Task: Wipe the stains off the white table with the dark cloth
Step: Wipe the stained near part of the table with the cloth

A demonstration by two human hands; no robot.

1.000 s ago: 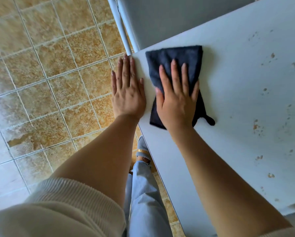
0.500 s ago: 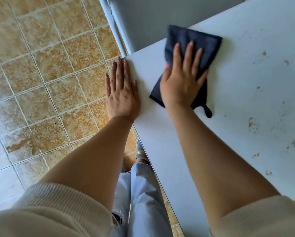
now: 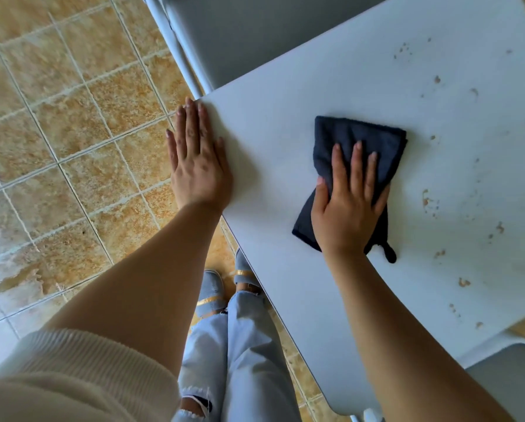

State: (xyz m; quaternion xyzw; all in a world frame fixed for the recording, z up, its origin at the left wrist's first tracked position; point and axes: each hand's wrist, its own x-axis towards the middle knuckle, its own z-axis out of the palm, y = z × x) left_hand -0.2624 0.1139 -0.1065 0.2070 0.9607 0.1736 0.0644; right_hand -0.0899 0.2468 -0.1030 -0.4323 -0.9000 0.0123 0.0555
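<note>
The white table [image 3: 285, 141] fills the right half of the head view. A folded dark cloth [image 3: 358, 141] lies flat on it, and my right hand [image 3: 349, 205] presses down on the cloth's near half with fingers spread. My left hand [image 3: 198, 166] rests flat and open on the table's left edge near its corner, holding nothing. Small brown stains [image 3: 429, 202] dot the table to the right of the cloth, and more stains [image 3: 438, 79] lie farther back.
A grey chair [image 3: 255, 35] stands at the table's far side, its pale frame tube by the corner. Another grey chair seat [image 3: 511, 382] shows at the bottom right. Tan floor tiles [image 3: 72, 132] lie to the left. My legs and shoes [image 3: 212, 284] stand by the near edge.
My right hand has slid the cloth from the table's far edge toward the middle and to the right, nearer the stains. My left hand has stayed on the table's edge.
</note>
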